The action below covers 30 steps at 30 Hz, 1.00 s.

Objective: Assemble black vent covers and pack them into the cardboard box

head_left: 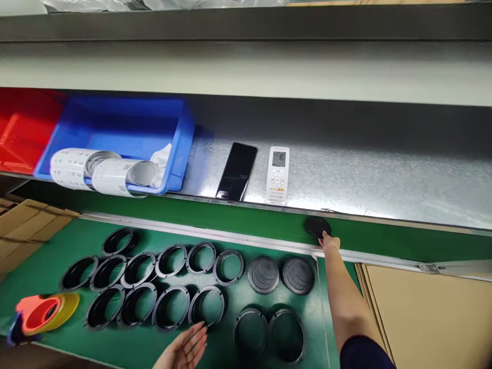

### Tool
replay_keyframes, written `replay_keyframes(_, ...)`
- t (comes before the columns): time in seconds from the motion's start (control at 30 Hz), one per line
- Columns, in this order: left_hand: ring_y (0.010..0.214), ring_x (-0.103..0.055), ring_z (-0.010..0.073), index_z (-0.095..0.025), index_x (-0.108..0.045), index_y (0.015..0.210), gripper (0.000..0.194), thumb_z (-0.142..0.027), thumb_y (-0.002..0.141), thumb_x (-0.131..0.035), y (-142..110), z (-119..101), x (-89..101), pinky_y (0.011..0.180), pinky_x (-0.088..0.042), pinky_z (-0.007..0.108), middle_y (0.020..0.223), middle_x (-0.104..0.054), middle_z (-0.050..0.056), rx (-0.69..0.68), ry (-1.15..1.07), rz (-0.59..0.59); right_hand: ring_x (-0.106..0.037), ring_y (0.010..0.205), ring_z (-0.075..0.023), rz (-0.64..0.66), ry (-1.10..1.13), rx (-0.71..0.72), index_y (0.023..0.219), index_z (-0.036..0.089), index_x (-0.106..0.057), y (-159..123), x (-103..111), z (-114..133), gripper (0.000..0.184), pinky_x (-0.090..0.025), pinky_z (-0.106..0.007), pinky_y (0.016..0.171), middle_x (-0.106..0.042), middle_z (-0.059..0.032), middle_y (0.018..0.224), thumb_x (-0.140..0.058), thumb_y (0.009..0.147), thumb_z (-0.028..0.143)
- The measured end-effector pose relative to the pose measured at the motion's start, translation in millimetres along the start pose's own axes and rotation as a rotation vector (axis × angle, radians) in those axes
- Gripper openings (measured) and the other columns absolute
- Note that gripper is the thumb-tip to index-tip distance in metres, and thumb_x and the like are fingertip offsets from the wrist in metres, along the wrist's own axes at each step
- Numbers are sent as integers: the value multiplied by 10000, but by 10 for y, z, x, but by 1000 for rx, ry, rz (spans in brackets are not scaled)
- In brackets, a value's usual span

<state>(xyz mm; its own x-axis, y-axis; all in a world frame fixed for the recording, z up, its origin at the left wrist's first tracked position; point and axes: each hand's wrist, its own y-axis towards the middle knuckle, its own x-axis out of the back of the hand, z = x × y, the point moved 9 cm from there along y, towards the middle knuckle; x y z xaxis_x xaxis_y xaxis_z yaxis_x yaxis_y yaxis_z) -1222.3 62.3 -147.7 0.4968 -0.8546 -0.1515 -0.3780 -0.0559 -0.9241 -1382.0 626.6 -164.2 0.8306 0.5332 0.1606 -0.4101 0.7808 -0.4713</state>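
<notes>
My right hand point(329, 242) reaches forward over the metal rail to a black round part point(315, 226) lying on the green belt, and its fingers close on the part's near edge. My left hand point(187, 348) hovers low at the front with fingers spread, just below a black ring point(206, 304). Several black rings point(138, 287) lie in rows on the green mat point(46, 266). Two black ribbed caps point(263, 274) sit right of the rings, and two more rings point(286, 333) lie in front of them.
A blue bin point(180, 138) with label rolls point(111, 177) and a red bin point(19, 128) stand on the metal shelf point(384, 174). A black phone point(237, 171) and a white remote point(277, 174) lie there. Tape rolls point(44, 312) sit front left. Cardboard point(423, 312) lies right.
</notes>
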Motion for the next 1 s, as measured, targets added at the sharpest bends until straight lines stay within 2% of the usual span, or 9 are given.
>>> replay_keyframes(0.1,1299,-514,275,-97,-439,1430,525,-146,922,-561,39,-4,-296,1161,-370,376,1331,-592,175,2,77,63,-483,481,-72,209,127,-49,762,194,-417,-480,-380,-224,433,-491,-213,499,-423,93,587,-755,820,459)
replay_keyframes(0.23,1303,-510,290,-201,-464,1419,482,-369,974,-545,-127,-84,-979,1140,-356,480,1382,-550,163,-99,-6,375,-516,490,-83,631,232,-102,733,211,-399,-1894,-795,-659,615,-515,-233,509,-436,93,619,-896,570,533)
replay_keyframes(0.3,1307,-492,332,-266,-463,1416,571,-582,944,-525,-330,-165,-1314,1102,-353,570,1385,-543,152,-164,-108,622,-510,491,-83,856,237,-120,750,210,-428,-2672,-853,-849,562,-509,-237,500,-443,83,652,-872,620,529)
replay_keyframes(0.37,1277,-512,335,-236,-510,1375,599,-630,924,-524,-518,-263,-1449,1091,-369,533,1331,-579,152,-232,-205,754,-520,512,-96,1046,182,-68,800,214,-452,-3266,-837,-942,465,-503,-251,498,-486,62,701,-787,745,533)
replay_keyframes(0.43,1222,-552,319,-195,-551,1335,567,-602,942,-510,-659,-327,-1427,1082,-389,480,1267,-616,150,-278,-257,783,-558,599,-138,1072,62,155,924,221,-502,-3523,-756,-863,377,-514,-288,537,-535,21,778,-683,842,541)
replay_keyframes(0.53,1128,-604,284,-171,-572,1318,568,-602,967,-454,-826,-313,-1296,1068,-407,444,1206,-647,136,-275,-254,778,-570,923,-238,866,-171,747,1173,237,-585,-3617,-569,-417,374,-537,-423,784,-556,-81,1016,-567,923,513)
replay_keyframes(0.6,1089,-617,263,-172,-572,1325,621,-649,959,-419,-927,-259,-1223,1060,-414,429,1201,-652,130,-248,-243,806,-465,1147,-289,840,-315,1097,1241,305,-631,-3803,-524,-181,344,-441,-529,988,-495,-105,1238,-491,971,465)
replay_keyframes(0.67,1082,-620,276,-197,-554,1353,698,-721,920,-393,-1008,-200,-1159,1047,-418,462,1217,-643,136,-241,-212,843,-369,1249,-311,914,-423,1274,1224,348,-665,-3993,-539,-109,337,-354,-576,1072,-441,-78,1360,-425,1002,431)
replay_keyframes(1.0,1160,-579,364,-237,-391,1483,864,-822,852,-312,-1254,-22,-854,1006,-406,566,1318,-569,195,-285,-114,957,-296,1339,-294,1095,-327,1157,1093,264,-726,-4444,-456,-183,530,-298,-551,1143,-453,-76,1404,-267,1029,522)
